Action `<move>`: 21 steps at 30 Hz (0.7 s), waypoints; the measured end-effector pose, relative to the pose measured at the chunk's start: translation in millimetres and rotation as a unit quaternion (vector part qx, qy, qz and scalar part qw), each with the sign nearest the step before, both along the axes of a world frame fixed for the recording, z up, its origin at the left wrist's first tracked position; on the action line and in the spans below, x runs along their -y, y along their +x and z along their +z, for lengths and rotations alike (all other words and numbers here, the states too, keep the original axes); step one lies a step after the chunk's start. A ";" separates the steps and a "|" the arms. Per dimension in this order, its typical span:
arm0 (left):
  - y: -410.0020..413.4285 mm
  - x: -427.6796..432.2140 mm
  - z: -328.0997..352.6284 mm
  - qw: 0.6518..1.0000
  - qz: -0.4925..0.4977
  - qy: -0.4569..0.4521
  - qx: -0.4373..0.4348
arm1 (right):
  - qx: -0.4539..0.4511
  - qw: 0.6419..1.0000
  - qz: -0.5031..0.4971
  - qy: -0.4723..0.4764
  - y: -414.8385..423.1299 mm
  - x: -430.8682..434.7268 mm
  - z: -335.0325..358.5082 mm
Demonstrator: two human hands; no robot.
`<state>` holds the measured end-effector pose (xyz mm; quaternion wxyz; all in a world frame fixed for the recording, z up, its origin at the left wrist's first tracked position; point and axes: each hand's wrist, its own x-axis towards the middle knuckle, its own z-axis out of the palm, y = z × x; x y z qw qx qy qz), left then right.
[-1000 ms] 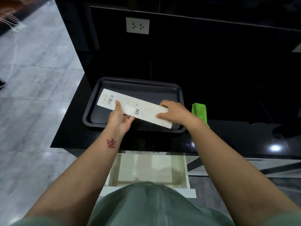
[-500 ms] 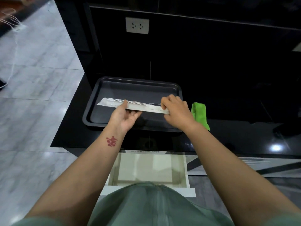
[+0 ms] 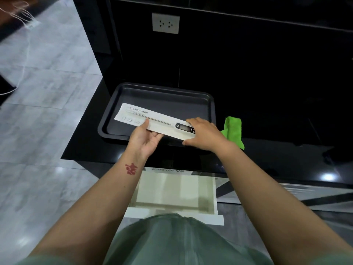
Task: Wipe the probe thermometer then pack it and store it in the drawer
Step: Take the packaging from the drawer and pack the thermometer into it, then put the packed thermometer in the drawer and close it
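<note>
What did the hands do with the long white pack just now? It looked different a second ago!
The white pack was flipped over: first its barcode side showed, then its thin edge, and now the front with the thermometer faces up. Both the left hand and the right hand kept holding it throughout. The tray, green cloth and open drawer stayed put.

Tray (image 3: 162, 96): dark metal, matt.
Package (image 3: 152, 121): white printed card, smooth.
Cloth (image 3: 233, 129): green fabric.
Counter (image 3: 267, 155): black, glossy.
Floor (image 3: 47, 92): polished stone-look tile.
</note>
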<state>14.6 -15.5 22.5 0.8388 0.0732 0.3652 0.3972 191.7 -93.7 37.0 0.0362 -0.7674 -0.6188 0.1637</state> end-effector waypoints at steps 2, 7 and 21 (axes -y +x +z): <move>-2.3 6.2 -0.7 1.000 0.014 -0.012 -0.006 | -0.002 1.000 0.005 0.014 -1.6 5.5 -0.3; -15.3 29.0 -6.5 0.997 0.055 -0.015 -0.053 | -0.017 0.999 0.030 0.025 -4.5 26.0 1.1; -64.0 96.5 -23.9 0.781 0.051 0.168 -0.599 | -0.037 0.999 0.031 0.024 -41.0 92.1 -9.5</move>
